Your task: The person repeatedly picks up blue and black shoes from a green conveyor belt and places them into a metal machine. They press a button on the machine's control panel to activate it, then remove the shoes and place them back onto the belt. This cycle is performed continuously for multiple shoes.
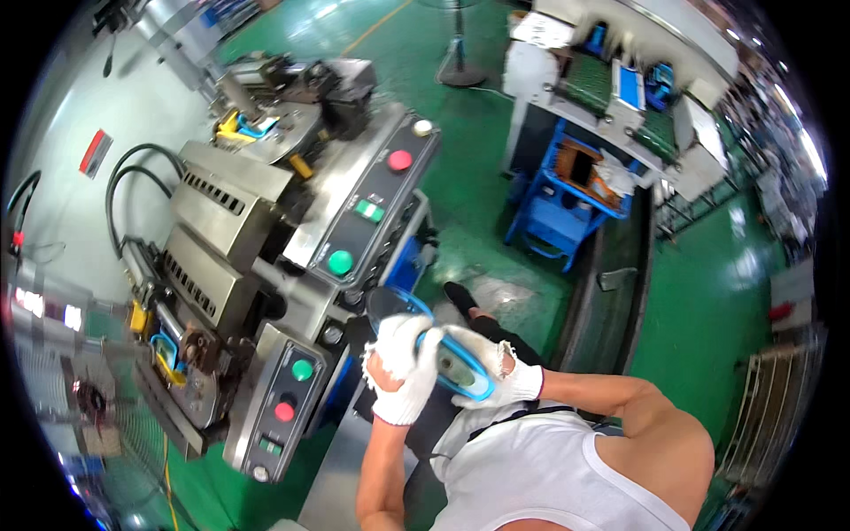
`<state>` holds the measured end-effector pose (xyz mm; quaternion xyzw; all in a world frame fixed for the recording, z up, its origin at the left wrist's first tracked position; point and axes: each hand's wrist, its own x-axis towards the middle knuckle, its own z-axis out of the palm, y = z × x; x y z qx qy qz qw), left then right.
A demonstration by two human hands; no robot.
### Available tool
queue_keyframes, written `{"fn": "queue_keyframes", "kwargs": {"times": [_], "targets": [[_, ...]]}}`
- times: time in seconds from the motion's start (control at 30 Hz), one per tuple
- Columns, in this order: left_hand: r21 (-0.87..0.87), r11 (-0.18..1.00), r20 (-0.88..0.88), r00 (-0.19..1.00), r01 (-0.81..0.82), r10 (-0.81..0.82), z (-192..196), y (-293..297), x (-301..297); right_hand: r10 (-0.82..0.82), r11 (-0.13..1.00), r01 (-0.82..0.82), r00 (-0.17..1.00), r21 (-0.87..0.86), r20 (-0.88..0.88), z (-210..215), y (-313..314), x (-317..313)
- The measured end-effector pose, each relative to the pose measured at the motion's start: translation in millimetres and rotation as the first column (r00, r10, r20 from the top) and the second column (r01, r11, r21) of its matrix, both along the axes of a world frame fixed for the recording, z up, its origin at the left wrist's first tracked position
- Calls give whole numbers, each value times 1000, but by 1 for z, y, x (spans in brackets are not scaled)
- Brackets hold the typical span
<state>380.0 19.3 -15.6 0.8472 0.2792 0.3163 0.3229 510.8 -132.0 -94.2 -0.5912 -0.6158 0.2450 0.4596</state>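
Close in front of my body I hold a blue-rimmed shoe upper (478, 384) with a pale grey-green inside, tilted across my hands. My left hand (403, 367), in a white knitted glove with bare skin showing near the thumb, is closed over its left side. Gripping its right edge is my right hand (512, 375), gloved the same way; part of its fingers is hidden behind the upper. A dark, blue-edged rounded piece (390, 303) sticks out beyond my left fingers; whether it belongs to the same upper I cannot tell.
On my left stands a metal machine with two control panels (367, 210) (285, 389) bearing green and red buttons. Blue and yellow pieces (246, 129) (168, 358) sit at its stations. A blue cart (553, 217) stands ahead right, beside a conveyor (584, 88) carrying shoe parts.
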Motion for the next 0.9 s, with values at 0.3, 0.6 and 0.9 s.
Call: {"fn": "queue_keyframes", "kwargs": {"times": [0.3,0.6,0.9], "targets": [[233,786,220,756,573,-616,23,-26,139,-648,440,890,407,120,-643,18,-4,178],[-198,954,-190,946,224,-262,-101,-21,60,-948,11,993,49,-120,315,39,85,552],[-475,861,-214,973,-182,87,-139,-36,-17,-825,293,950,308,-107,474,-28,37,804]]}}
